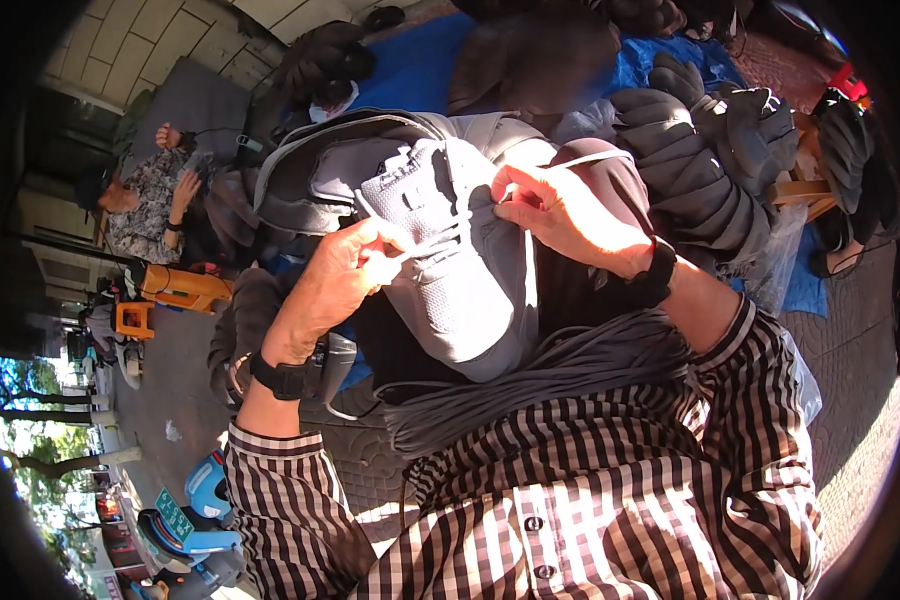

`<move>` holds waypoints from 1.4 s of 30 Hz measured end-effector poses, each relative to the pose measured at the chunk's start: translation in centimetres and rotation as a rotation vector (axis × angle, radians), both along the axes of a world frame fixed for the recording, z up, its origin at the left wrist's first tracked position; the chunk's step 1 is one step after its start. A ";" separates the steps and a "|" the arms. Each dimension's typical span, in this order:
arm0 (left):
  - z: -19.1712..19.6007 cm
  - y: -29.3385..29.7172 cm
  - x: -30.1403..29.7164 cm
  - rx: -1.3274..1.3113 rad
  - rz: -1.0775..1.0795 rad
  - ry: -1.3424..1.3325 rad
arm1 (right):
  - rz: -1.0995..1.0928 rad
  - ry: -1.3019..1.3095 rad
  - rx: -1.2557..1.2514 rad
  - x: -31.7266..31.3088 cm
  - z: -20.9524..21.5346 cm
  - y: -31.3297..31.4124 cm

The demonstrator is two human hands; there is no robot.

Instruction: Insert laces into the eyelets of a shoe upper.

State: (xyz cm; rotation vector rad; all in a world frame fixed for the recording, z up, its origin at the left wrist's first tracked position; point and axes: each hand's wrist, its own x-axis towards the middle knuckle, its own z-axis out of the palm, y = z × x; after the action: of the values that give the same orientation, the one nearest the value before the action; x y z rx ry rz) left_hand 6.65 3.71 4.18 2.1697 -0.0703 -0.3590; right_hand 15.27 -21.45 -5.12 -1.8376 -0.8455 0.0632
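- A grey mesh sneaker (450, 260) lies across the person's lap in the middle of the view, toe end toward the body, its laced upper facing up.
- The left hand (345, 275) is closed in a pinch on a white shoelace (425, 245) at the left side of the shoe (thumb and forefinger pressed together on the lace end), with the heel of the hand resting beside the shoe's edge.
- The right hand (560, 215) is closed too, its fingertips nipping the same lace near the top eyelets, knuckles raised over the tongue.
- Each wrist carries a dark band; the one on the left looks like a black watch (280, 378).
- Just below the shoe, against the checked shirt (570, 500), lies a thick bundle of grey laces (540, 385), the strands running side by side from left to right.
- Behind the shoe is a grey shoe upper or second shoe (340, 165), partly covered by the one in hand (I cannot tell which it is).
- To the right, dark shoes (700, 160) are stacked in overlapping rows on a blue sheet (410, 70), with more dark footwear further right.
- At the upper left another person (155, 195) in a patterned top sits well apart, hands raised near the face.
- An orange tool or toy (175, 290) lies on the pavement below that person.
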 end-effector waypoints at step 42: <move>-2.2 7.5 -5.3 1.177 -0.045 -0.646 | -0.540 -0.769 -0.692 3.0 -0.2 -15.5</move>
State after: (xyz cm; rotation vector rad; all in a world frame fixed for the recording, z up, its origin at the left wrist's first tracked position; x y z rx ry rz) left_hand 1.40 11.22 1.96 3.3705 -0.3343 0.4287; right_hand 18.32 -36.92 -5.30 -2.7564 -0.8525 -0.8333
